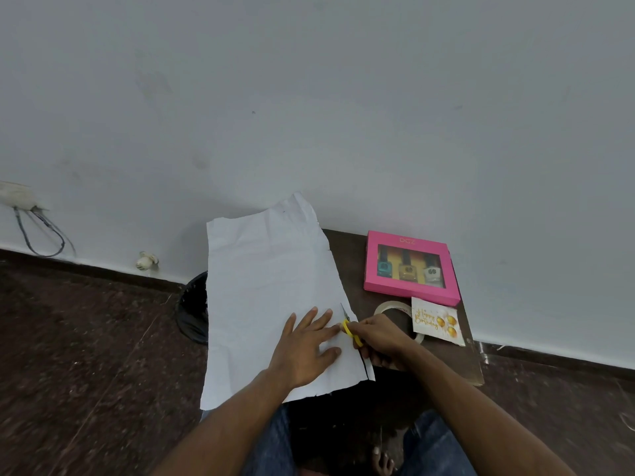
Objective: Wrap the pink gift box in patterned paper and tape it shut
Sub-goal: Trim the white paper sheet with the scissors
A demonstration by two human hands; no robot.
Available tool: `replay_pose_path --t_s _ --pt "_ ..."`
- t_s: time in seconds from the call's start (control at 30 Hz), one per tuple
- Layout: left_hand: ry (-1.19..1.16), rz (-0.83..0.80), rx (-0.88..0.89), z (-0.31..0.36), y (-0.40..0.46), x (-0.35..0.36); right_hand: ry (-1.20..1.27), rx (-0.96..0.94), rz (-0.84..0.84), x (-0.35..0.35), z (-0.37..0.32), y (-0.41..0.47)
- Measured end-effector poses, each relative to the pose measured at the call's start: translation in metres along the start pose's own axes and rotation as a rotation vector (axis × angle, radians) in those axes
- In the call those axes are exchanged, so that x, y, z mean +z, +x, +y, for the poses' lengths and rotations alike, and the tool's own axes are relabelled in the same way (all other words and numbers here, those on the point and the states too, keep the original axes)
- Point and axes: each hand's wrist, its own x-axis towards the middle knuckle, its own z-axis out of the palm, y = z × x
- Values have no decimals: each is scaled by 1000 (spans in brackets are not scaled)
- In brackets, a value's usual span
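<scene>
arms: bare, no sleeves showing
legs: blue jeans (271,441)
foot (383,462): bare, between the jeans legs

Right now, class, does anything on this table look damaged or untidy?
Yes. The paper is creased, its far and near edges ragged, and it overhangs the table on the left side.

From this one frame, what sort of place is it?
Probably a room at home: a small wooden table against a bare white wall, dark stone floor, a wall socket with cables.
</scene>
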Motion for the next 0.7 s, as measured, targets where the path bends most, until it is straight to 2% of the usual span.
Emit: replay_pose_path --t_s 0.7 --pt "-41 25 2 2 -1 -8 55 -7 -12 2 -2 2"
